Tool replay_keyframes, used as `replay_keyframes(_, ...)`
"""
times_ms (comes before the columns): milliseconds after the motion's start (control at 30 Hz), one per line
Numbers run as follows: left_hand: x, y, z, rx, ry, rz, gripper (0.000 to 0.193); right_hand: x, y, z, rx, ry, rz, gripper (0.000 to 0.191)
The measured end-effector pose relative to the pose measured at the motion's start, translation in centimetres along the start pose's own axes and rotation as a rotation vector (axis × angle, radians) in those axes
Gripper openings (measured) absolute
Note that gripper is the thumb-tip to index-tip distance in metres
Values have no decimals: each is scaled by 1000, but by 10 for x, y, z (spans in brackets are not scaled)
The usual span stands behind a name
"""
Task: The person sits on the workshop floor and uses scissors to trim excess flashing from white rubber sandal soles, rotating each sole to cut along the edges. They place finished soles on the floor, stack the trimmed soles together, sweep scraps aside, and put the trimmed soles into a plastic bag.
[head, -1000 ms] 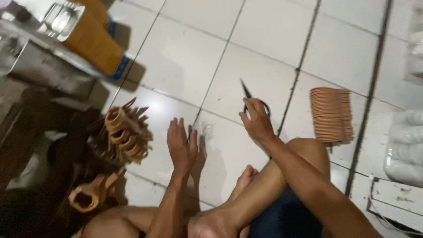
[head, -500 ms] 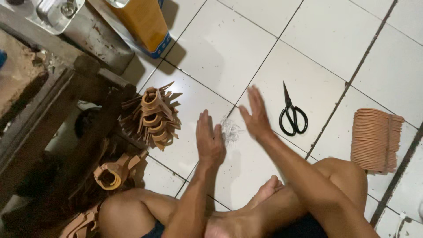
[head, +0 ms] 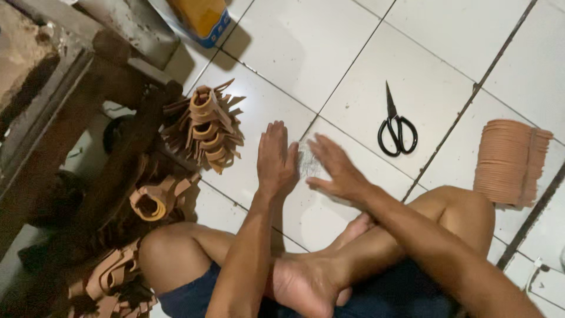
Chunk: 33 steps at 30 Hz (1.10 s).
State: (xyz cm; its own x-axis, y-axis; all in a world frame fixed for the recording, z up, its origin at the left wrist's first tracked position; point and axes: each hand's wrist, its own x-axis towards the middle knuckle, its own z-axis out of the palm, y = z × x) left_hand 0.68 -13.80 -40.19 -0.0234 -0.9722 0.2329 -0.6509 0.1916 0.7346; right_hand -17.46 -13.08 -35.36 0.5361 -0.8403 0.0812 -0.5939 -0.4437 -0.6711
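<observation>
Lying flat on the white tiled floor (head: 353, 53), the left hand (head: 276, 156) and right hand (head: 335, 168) hold nothing, fingers spread around a small greyish patch of debris (head: 306, 162) between them. Black scissors (head: 397, 126) rest nearby, closed, beside a stack of tan discs (head: 509, 162). Half a second ago the right hand was lifted higher; now it has dropped beside the left.

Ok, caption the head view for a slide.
Seated person's left hand and right hand hover open over white floor tiles, scissors nearby.
</observation>
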Motion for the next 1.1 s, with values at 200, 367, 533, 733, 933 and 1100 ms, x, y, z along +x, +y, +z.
replay_keyframes(200, -26, 7, -10, -33, -104, -71, 66, -88, 18, -57, -209, -239, 918, 52)
replay_keyframes(367, -47, 37, 4, 121, -214, 155, 83, -96, 6, -21, 72, 23, 770, 37)
replay_keyframes(533, -91, 69, 23, 259, -430, 496, 70, -99, 10, -18, 630, 256, 549, 36)
replay_keyframes(733, -111, 104, 59, 250, -680, 1042, 59, -154, 37, -77, 573, 551, 805, 32)
replay_keyframes(933, -85, 122, 56, 444, -612, 739, 58, -163, 15, -71, -185, 413, 442, 41)
replay_keyframes(1100, -84, 107, 15, 728, -357, 563, 64, -146, 43, -114, -187, 401, 634, 51)
